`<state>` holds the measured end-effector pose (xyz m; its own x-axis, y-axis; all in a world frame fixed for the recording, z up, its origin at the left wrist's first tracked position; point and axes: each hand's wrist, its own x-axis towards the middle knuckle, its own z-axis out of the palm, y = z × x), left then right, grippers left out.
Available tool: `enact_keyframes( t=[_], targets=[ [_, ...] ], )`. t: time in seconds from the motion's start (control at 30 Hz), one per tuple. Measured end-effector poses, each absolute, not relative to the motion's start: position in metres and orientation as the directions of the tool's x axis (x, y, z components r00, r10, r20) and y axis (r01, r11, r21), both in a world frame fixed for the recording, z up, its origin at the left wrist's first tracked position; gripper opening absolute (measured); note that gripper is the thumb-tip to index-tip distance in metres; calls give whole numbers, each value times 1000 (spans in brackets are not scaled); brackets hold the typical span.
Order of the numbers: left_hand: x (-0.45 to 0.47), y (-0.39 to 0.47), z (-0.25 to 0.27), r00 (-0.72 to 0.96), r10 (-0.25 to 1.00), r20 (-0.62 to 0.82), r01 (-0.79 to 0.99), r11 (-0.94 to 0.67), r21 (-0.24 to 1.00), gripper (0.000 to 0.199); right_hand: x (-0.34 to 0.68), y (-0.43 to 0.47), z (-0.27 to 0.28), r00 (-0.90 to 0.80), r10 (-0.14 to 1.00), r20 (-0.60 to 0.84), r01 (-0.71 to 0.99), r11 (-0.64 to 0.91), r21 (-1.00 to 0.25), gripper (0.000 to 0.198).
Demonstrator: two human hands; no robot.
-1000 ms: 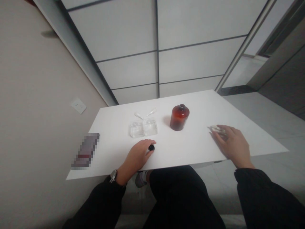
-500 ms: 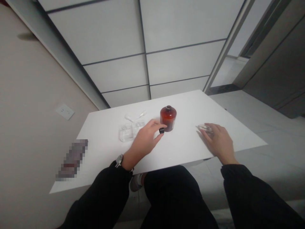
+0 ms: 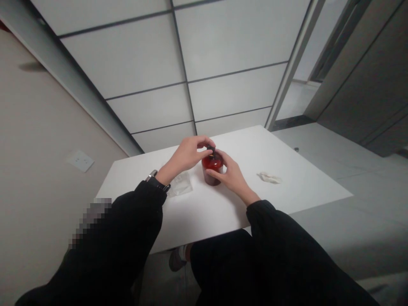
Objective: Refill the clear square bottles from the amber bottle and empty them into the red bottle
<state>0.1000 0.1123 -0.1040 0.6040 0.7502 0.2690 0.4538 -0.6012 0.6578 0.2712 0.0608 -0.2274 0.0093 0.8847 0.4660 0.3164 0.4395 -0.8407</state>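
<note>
A brown-red bottle (image 3: 211, 175) stands upright on the white table. My right hand (image 3: 232, 172) is wrapped round its side, with the thumb in front and the fingers behind. From the upper left my left hand (image 3: 191, 154) reaches over the bottle's neck, its fingers closed on a small black cap (image 3: 211, 148). The cap sits at the mouth of the bottle; whether it is threaded on I cannot tell. A crumpled white tissue (image 3: 269, 177) lies to the right, apart from both hands.
A clear plastic container (image 3: 181, 185) is partly hidden behind my left forearm. My left sleeve covers part of a pixelated object (image 3: 92, 216) at the table's left end. White sliding panels (image 3: 229, 93) rise behind the white table (image 3: 306, 187), and a wall socket (image 3: 81, 161) is at left.
My left hand has brought the black cap up to the bottle's mouth. My right hand has let go of the tissue, moved left and taken hold of the bottle.
</note>
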Motion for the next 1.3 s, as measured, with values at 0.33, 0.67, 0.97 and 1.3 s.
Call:
enact_keyframes(
  t=[0.33, 0.67, 0.97, 1.3],
  targets=[
    [84, 108, -85, 687, 717, 118, 646, -678, 352, 15, 253, 65, -234, 18, 838, 545, 361, 503, -785, 68],
    [91, 98, -62, 714, 701, 3, 696, -709, 111, 39, 252, 66, -234, 17, 835, 551, 381, 504, -775, 68],
    [108, 91, -55, 649, 760, -31, 753, -648, -112, 40, 255, 66, -232, 1, 845, 534, 394, 491, -777, 66],
    [116, 83, -61, 746, 662, -71, 653, -749, -112, 28, 258, 66, -231, -18, 865, 501, 419, 462, -782, 66]
  ],
)
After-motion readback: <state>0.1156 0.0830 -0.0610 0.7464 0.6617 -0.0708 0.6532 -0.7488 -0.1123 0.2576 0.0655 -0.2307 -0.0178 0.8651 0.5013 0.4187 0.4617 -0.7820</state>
